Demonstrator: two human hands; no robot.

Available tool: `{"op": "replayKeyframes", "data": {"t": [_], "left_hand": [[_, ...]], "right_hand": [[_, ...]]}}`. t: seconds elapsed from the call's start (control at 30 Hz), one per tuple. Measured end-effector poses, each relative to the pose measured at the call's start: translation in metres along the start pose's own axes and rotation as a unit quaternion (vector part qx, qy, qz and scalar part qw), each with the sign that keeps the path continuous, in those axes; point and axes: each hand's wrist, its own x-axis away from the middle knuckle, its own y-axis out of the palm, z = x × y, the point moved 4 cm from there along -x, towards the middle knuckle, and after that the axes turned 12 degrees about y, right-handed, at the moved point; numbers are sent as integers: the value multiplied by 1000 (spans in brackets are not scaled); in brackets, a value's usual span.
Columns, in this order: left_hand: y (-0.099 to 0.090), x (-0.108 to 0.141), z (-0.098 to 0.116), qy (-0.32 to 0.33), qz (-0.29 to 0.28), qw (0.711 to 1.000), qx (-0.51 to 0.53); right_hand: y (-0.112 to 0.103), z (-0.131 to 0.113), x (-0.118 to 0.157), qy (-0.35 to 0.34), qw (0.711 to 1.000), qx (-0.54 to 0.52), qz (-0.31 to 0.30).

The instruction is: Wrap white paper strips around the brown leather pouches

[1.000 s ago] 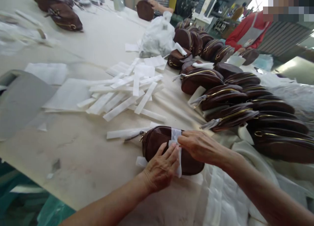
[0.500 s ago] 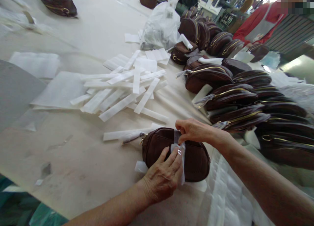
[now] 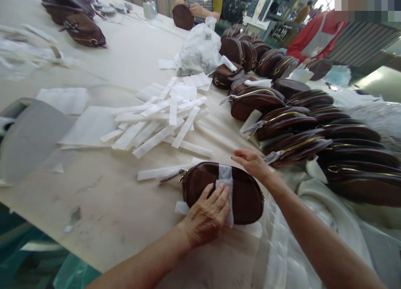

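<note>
A dark brown leather bag [image 3: 246, 197] lies on the table, a whitish translucent strip [image 3: 225, 172] wrapped across its middle. My left hand [image 3: 208, 216] rests flat on the bag, its outstretched fingers pressing the strip's overlapping part. Just above the bag's upper right edge, apart from it, is my right hand [image 3: 250, 161], fingers loosely extended to the left with nothing visible in them. At the bag's left end a zipper pull [image 3: 172, 176] in clear wrapping sticks out, beside a loose white strip [image 3: 148, 173].
White strips [image 3: 156, 134] lie heaped beyond the bag. Several brown bags [image 3: 288, 122] stand in rows to the right. A plastic bag [image 3: 200, 46] and a grey rounded object [image 3: 34, 138] are on the table. Two people work behind: one holds a bag [image 3: 183, 16], another wears red sleeves [image 3: 326, 30].
My right hand has lifted off the strip and moved right, away from the bag. My left hand stays on the strip. The view has shifted, showing more of the table's far side.
</note>
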Motion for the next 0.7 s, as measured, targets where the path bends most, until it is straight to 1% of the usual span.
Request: {"op": "replayKeyframes", "data": {"t": [0.07, 0.1, 0.13, 0.17, 0.2, 0.23, 0.3, 0.37, 0.4, 0.47, 0.57, 0.63, 0.7], "left_hand": [[1, 1, 0, 7, -6, 1000, 2], [1, 1, 0, 9, -7, 1000, 3], [2, 2, 0, 10, -5, 1000, 4], [2, 2, 0, 8, 0, 1000, 5], [2, 2, 0, 6, 8, 1000, 7], [2, 2, -1, 6, 17, 1000, 9], [1, 1, -1, 7, 34, 999, 10], [-1, 1, -1, 11, 50, 999, 0], [-2, 0, -1, 13, 60, 998, -7], [-5, 1, -1, 16, 84, 996, -12], [-8, 2, 0, 9, 118, 993, -8], [-8, 4, 0, -6, 130, 991, -11], [-9, 4, 1, -13, 134, 991, -16]], "right_hand": [[3, -6, 30, -90, 990, 26, 109], [8, -9, 46, -148, 977, 47, 146], [15, -11, 61, -203, 962, 71, 168], [24, -12, 73, -246, 949, 93, 176], [32, -10, 82, -269, 941, 108, 176], [39, -7, 87, -276, 937, 116, 179], [47, -1, 90, -269, 937, 118, 189], [49, 4, 88, -271, 935, 122, 195], [50, 5, 87, -283, 929, 132, 197], [51, 5, 91, -320, 909, 173, 205], [57, 4, 107, -362, 878, 233, 207], [62, 5, 120, -367, 879, 235, 196], [64, 6, 130, -353, 895, 213, 170]]}}
